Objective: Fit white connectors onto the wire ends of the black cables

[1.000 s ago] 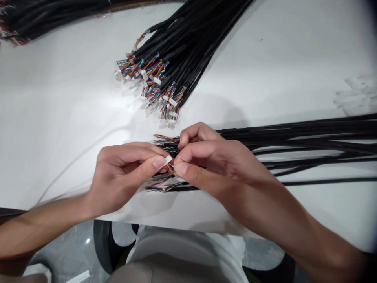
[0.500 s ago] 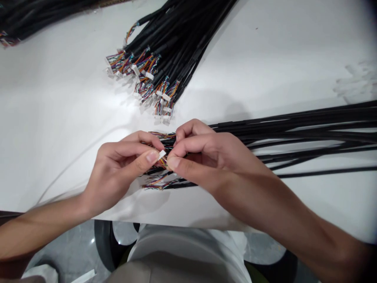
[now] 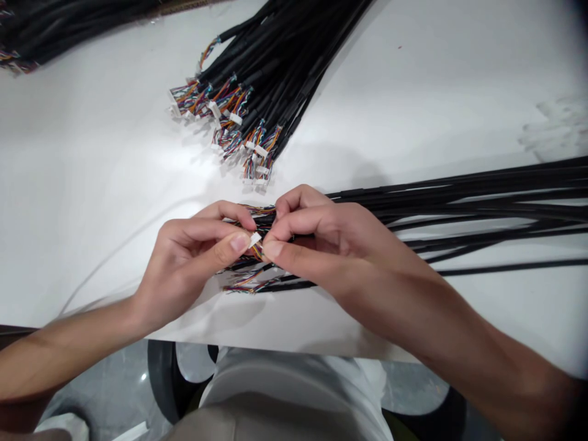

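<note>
Between thumb and forefinger, my left hand point(image 3: 197, 251) pinches a small white connector point(image 3: 255, 239). Thin coloured wires point(image 3: 257, 251) run from it towards my right hand point(image 3: 321, 239), which is closed in a pinch on a wire close beside the connector. The fingertips of both hands nearly meet. Under and behind them lie black cables point(image 3: 441, 211) with loose multicoloured wire ends point(image 3: 241, 286), partly covered by my hands. Whether the wire tip sits inside the connector is too small to tell.
A thick bundle of black cables point(image 3: 285, 67) with white connectors on its wire ends lies farther back. Another dark bundle point(image 3: 68, 27) is at the far left. Several pale connectors point(image 3: 555, 128) lie at the right on the white table point(image 3: 110, 165).
Both hands stay in nearly the same place, still pinching. The connector has turned slightly and shifted a little to the right with my left hand.
</note>
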Motion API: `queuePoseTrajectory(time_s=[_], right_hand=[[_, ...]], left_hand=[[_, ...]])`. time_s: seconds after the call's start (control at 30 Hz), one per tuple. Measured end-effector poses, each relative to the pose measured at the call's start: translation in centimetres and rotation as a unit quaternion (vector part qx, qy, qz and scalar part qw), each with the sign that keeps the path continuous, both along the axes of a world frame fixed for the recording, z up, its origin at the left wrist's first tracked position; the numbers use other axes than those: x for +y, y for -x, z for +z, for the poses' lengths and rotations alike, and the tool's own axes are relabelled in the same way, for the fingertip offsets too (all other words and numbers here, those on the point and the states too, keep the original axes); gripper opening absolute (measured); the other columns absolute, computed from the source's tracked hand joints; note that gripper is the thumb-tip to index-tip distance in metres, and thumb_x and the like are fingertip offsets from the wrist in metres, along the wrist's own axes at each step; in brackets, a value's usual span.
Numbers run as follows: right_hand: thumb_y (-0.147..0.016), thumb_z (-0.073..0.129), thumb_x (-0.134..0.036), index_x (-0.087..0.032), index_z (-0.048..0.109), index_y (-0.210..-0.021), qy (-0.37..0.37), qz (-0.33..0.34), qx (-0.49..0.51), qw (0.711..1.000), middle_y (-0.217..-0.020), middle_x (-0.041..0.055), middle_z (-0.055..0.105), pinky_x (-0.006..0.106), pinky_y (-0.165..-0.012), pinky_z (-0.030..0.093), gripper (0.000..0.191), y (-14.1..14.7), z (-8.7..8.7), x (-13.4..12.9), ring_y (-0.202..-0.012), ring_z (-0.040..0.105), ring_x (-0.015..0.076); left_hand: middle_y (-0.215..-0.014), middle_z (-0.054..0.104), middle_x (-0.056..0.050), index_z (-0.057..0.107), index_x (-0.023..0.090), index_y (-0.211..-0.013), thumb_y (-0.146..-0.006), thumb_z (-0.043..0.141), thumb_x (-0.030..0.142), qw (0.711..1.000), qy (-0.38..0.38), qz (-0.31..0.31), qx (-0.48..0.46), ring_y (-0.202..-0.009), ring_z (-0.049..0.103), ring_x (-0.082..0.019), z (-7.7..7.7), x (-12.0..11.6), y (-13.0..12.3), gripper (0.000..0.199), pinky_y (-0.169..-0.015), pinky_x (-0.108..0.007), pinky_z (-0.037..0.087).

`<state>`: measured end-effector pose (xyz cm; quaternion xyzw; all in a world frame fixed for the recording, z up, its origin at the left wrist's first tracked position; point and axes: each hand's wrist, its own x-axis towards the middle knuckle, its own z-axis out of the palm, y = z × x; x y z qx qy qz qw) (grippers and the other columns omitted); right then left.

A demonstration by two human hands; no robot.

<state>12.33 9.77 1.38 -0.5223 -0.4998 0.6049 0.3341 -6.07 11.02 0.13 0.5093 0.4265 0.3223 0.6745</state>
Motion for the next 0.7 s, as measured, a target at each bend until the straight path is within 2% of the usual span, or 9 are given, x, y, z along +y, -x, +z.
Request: queuePoseTrajectory(time_s=[0.3,0.43,0.6,0.7], right_hand=[[-0.082,0.058,-0.017,-0.016,0.066,-0.062,0.001,0.021,-0.003,1.000,-0.093,0.0044,0.052,0.021,-0.047,0.043,0.021,-0.19,0.16,0.19,-0.064,0.052,0.0097],[-0.083,0.057,-0.015,-0.014,0.066,-0.063,-0.001,0.026,0.003,1.000,-0.094,0.0039,0.052,0.020,-0.046,0.041,0.022,-0.18,0.25,0.19,-0.061,0.050,0.0071],[-0.084,0.057,-0.018,-0.014,0.064,-0.064,0.016,0.029,0.012,0.999,-0.094,0.0024,0.049,0.020,-0.050,0.040,0.022,-0.29,0.30,0.17,-0.064,0.050,0.0066],[-0.084,0.057,-0.019,-0.014,0.063,-0.063,0.028,0.033,0.014,0.999,-0.097,0.0022,0.048,0.021,-0.049,0.040,0.022,-0.31,0.39,0.20,-0.063,0.049,0.0060]], left_hand=[[-0.086,0.064,-0.004,0.077,0.022,-0.077,-0.084,0.067,0.016,0.984,-0.135,0.013,0.112,-0.083,0.060,-0.014,0.67,0.02,-0.42,0.014,-0.071,-0.022,0.053],[-0.085,0.064,-0.004,0.076,0.021,-0.078,-0.084,0.066,0.013,0.976,-0.178,0.012,0.124,-0.083,0.060,-0.013,0.75,-0.01,-0.47,0.014,-0.070,-0.020,0.052],[-0.084,0.063,-0.002,0.073,0.017,-0.077,-0.081,0.066,0.005,0.949,-0.278,0.002,0.150,-0.078,0.060,-0.011,0.64,-0.05,-0.48,0.015,-0.066,-0.019,0.051],[-0.084,0.063,-0.002,0.071,0.016,-0.077,-0.081,0.065,0.003,0.938,-0.309,-0.009,0.157,-0.076,0.060,-0.009,0.67,-0.02,-0.49,0.014,-0.065,-0.019,0.051]])
